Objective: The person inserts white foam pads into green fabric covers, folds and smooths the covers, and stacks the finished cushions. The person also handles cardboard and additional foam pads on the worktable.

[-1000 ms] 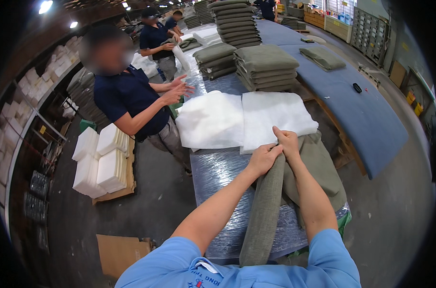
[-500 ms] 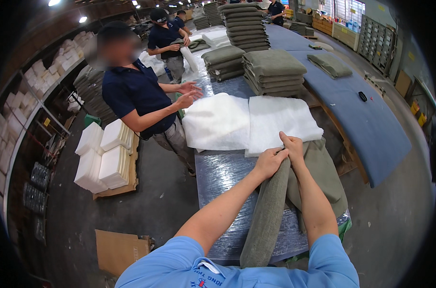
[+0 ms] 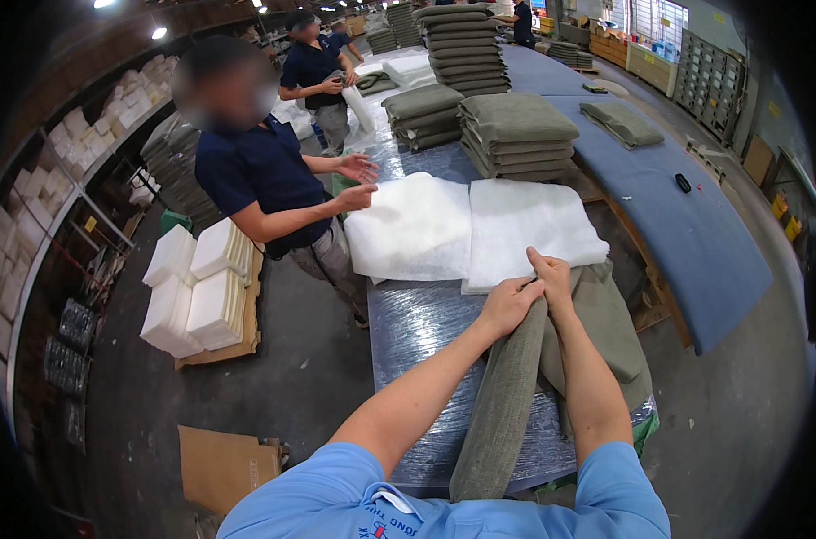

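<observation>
Fingers of the left hand (image 3: 508, 307) and right hand (image 3: 554, 278) close together on the upper end of the long grey-green fabric cover (image 3: 500, 409), lower center of the frame; this paired grip apparently keeps the cover extended lengthwise. Two white batting sheets (image 3: 426, 225) lie flat on the film-wrapped desk (image 3: 417, 332), center of the frame, presumably to prevent creasing.

Ceiling lamps (image 3: 159, 33) and a window (image 3: 659, 22) glow bright while the left background lies dim; glare streaks the plastic-wrapped tabletop (image 3: 417, 332), fisheye distortion bows the shelving (image 3: 80, 186), and a co-worker's head (image 3: 225, 85) is blurred.
</observation>
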{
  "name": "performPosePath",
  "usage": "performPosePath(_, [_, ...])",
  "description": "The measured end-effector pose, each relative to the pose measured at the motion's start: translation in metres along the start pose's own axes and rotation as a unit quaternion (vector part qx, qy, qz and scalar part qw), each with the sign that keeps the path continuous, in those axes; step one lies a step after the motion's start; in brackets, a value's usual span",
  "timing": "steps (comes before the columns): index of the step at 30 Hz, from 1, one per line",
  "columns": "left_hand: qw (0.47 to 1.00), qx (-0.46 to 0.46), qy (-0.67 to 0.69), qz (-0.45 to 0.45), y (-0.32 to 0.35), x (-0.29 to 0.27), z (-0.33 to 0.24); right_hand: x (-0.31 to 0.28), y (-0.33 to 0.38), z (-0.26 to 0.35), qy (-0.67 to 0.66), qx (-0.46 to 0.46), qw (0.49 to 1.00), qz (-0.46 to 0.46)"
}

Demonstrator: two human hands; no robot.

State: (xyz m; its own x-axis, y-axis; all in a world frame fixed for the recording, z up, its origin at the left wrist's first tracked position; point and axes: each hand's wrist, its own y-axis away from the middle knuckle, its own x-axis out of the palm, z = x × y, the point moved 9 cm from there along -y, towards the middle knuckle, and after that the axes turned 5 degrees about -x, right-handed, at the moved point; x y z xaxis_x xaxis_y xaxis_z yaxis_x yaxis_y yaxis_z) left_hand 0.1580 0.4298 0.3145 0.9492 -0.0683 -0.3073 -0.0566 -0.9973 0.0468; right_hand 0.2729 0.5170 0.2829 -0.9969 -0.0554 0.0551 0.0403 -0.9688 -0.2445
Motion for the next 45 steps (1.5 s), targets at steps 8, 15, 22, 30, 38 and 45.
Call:
performPosePath(8, [0.999, -0.001, -0.033, -0.024, 0.003, -0.004, 0.004, 0.000, -0.003, 0.033, 0.165, -0.069, 0.983, -0.028])
performPosePath(15, [0.990, -0.003, -0.136, 0.048, -0.002, 0.002, -0.012, -0.007, -0.003, 0.032, 0.171, -0.085, 0.980, -0.047])
performPosePath(22, [0.993, -0.046, -0.104, -0.001, 0.000, -0.001, -0.009, -0.057, 0.027, -0.023, 0.077, -0.069, 0.978, -0.179])
performPosePath(30, [0.993, -0.049, 0.015, -0.111, 0.001, -0.065, 0.024, -0.139, 0.355, -0.210, 0.119, 0.398, 0.909, -0.001])
performPosePath(38, [0.918, -0.118, 0.238, -0.294, 0.111, -0.185, 0.129, -0.132, 0.402, -0.175, -0.311, 0.449, 0.824, -0.151])
performPosePath(45, [0.797, -0.265, 0.407, -0.358, 0.270, -0.161, 0.247, -0.174, 0.289, -0.139, -0.389, 0.259, 0.858, -0.214])
